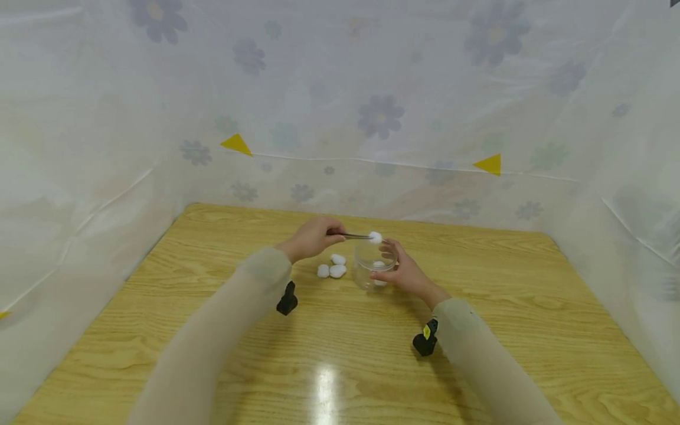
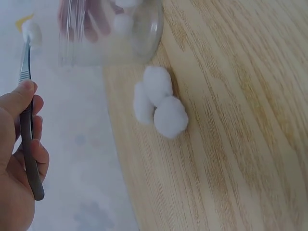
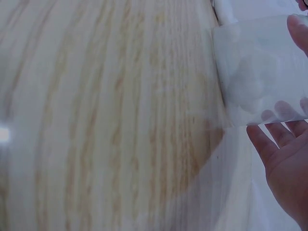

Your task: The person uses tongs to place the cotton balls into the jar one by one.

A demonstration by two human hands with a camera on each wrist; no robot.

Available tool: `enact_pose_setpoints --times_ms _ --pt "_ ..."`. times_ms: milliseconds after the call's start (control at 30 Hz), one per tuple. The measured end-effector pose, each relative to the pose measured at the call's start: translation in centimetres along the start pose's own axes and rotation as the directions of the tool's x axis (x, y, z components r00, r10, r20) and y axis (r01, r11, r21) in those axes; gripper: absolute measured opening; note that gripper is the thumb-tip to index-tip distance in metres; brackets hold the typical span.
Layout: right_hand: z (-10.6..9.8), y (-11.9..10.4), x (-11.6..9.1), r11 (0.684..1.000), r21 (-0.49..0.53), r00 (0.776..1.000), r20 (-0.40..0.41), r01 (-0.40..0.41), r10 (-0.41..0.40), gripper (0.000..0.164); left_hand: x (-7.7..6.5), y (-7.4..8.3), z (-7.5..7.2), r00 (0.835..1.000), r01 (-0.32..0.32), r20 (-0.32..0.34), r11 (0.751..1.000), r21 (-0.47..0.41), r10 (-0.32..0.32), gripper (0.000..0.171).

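Observation:
My left hand (image 1: 317,237) pinches a pair of metal tweezers (image 2: 30,139) with a dark grip. Their tips hold a white cotton ball (image 1: 375,238) above the mouth of a clear round jar (image 1: 363,274). Around the jar's right side curls my right hand (image 1: 405,271), thumb on the near side and fingers on the far side. Inside the jar lie white cotton balls (image 2: 123,23), seen blurred through the wall in the right wrist view. Left of the jar, three cotton balls (image 1: 337,271) sit close together on the table, below my left hand.
The wood-grain table (image 1: 319,330) reaches back to a pale flowered curtain (image 1: 340,106) that encloses it on the sides too. Two yellow triangles (image 1: 236,144) mark the back curtain. A small black camera (image 1: 287,299) hangs at the left wrist, another black camera (image 1: 425,339) at the right.

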State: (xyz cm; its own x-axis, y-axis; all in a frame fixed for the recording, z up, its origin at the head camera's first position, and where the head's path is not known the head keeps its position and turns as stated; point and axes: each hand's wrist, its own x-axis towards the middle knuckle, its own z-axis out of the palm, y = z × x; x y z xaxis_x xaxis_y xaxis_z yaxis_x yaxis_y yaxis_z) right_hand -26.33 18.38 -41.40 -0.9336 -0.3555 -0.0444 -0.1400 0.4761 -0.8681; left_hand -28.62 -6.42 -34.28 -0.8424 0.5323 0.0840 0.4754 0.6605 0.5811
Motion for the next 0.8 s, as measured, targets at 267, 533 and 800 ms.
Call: enact_pose_setpoints --times_ms 267,533,800 --pt "-0.1 -0.5 -0.3 1.0 0.014 1.0 0.001 -0.001 0.001 0.084 0.4 0.3 0.4 1.0 -0.02 0.003 1.0 0.007 0.02 0.019" --pt "0.0 0.2 0.0 1.0 -0.014 1.0 -0.002 0.023 -0.024 0.086 0.4 0.2 0.6 1.0 -0.022 0.013 1.0 0.004 0.022 0.019" --pt "0.0 0.0 -0.1 1.0 0.023 1.0 0.005 -0.002 0.002 0.088 0.2 0.3 0.7 1.0 -0.023 0.018 1.0 -0.004 0.023 0.019"
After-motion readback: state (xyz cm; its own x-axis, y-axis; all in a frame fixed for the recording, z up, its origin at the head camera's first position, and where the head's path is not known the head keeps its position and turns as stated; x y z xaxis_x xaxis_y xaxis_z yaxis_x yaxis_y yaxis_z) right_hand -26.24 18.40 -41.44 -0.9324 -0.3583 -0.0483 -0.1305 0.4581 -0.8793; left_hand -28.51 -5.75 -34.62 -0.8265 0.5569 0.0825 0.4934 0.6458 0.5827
